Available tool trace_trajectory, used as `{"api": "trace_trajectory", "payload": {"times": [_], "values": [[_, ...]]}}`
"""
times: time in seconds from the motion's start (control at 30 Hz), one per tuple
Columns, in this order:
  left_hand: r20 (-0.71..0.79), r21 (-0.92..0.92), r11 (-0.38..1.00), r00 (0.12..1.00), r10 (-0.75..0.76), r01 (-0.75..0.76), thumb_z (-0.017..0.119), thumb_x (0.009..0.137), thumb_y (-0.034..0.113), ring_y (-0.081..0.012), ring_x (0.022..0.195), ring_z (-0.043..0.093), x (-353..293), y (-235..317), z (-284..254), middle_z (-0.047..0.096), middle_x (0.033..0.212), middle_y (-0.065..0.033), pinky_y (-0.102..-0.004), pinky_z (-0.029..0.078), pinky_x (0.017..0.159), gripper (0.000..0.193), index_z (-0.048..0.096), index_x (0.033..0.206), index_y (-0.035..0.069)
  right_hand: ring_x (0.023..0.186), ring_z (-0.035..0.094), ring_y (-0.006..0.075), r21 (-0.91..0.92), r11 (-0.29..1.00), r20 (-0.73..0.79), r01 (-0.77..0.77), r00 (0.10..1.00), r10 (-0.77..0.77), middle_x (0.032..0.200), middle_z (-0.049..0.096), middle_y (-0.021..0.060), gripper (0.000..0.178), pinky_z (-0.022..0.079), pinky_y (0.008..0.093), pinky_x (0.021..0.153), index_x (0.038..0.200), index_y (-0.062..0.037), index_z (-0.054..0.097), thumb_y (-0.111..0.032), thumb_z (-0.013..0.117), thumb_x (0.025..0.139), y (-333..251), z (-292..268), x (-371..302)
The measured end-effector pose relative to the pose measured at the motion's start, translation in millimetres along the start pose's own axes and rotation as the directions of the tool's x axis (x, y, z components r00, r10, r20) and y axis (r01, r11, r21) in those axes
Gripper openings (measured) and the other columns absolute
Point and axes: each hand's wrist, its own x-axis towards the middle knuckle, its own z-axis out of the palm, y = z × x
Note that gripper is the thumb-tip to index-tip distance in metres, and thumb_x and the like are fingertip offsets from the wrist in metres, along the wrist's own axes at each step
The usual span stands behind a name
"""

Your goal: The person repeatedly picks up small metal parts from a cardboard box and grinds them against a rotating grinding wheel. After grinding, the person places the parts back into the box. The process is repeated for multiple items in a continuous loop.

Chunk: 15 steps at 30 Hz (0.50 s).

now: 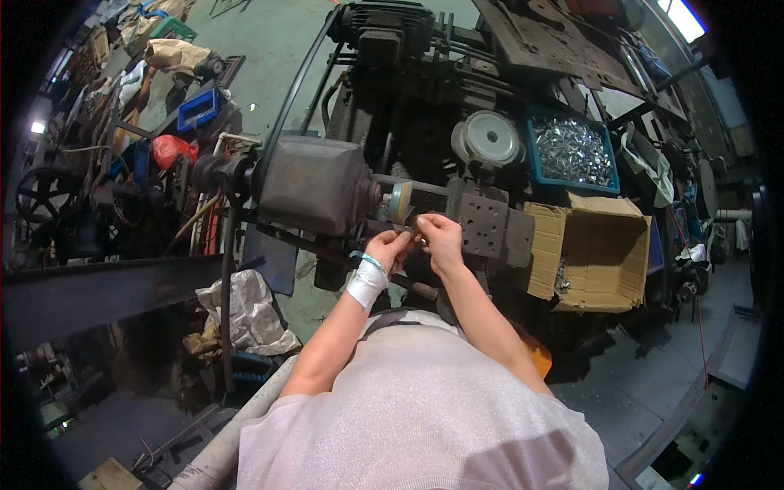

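Observation:
My left hand (387,250), with a white wrap around its wrist, has its thumb and fingers pinched together. Close beside it, my right hand (441,242) is closed in a pinch as well. Between the fingertips there may be a small piece, too small and too shaded to name. Just beyond both hands is a narrow wheel (400,202) with a pale yellowish rim, on the shaft of a dark machine housing (314,186). To the right of my right hand lies a dark metal plate with holes (482,224).
A blue crate (611,186) full of shiny small metal parts stands at the right. Nearer is an open cardboard box (633,265) with a few metal pieces by its left flap. A round pale disc (491,137) sits beyond the plate. A belt (286,102) runs at the left.

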Motion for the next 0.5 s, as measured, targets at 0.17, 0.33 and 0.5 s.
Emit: {"api": "trace_trajectory", "payload": {"times": [0.17, 0.33, 0.5], "values": [[0.231, -0.547, 0.822, 0.972, -0.034, 0.158, 0.044, 0.089, 0.026, -0.0079, 0.059, 0.040, -7, -14, -23, 0.052, 0.085, -0.0044, -0.0189, 0.029, 0.042, 0.025, 0.049, 0.099, 0.005, 0.047, 0.040, 0.0129, 0.488, 0.785, 0.343, -0.382, 0.911, 0.229, 0.061, 0.044, 0.0018, 0.022, 0.030, 0.0227, 0.040, 0.075, -0.0092, 0.052, -0.029, 0.048, 0.083, -28, -15, -21], [0.273, -0.686, 0.712, 0.960, 0.058, 0.152, 0.045, 0.088, 0.018, -0.0096, 0.065, 0.044, -16, -14, -20, 0.054, 0.085, -0.0041, -0.0197, 0.032, 0.045, 0.022, 0.049, 0.105, 0.006, 0.042, 0.037, 0.0066, 0.026, 0.944, 0.291, -0.328, 0.906, 0.306, 0.058, 0.046, 0.0000, 0.016, 0.027, 0.0193, 0.036, 0.078, -0.0040, 0.056, -0.020, 0.056, 0.081, -14, -21, -31], [0.167, -0.671, 0.741, 0.975, 0.147, 0.003, 0.046, 0.087, 0.015, -0.0103, 0.070, 0.049, -28, -10, -9, 0.055, 0.091, -0.0035, -0.0189, 0.034, 0.045, 0.019, 0.050, 0.104, 0.010, 0.042, 0.038, 0.0038, -0.127, 0.945, 0.357, -0.301, 0.875, 0.326, 0.059, 0.053, 0.0005, 0.018, 0.025, 0.0181, 0.034, 0.082, 0.0018, 0.059, -0.015, 0.061, 0.077, -11, -12, -51]]}}
